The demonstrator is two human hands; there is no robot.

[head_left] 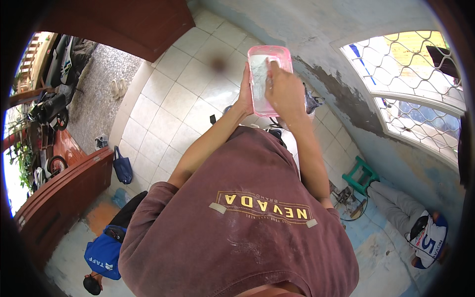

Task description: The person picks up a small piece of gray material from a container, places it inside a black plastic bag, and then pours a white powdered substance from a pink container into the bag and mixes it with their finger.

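A pink translucent plastic tub (288, 55) is held up in front of my chest. White powder or paste (258, 80) lies inside it; which of the two I cannot tell. My left hand (245, 92) supports the tub from its left side, fingers along the wall. Over the tub's right part is my right hand (284, 87), its fingers curled and reaching into the tub near the white material. Whether the right fingers hold a small tool is hidden by the hand itself.
A wall with a rough grey patch (334, 92) and a grilled window (408, 67) stand at right. A green plastic stool (360, 174) is on the tiled floor (159, 122). Two people are at the lower left and lower right. A blue bag (123, 167) lies near the wooden door (74, 178).
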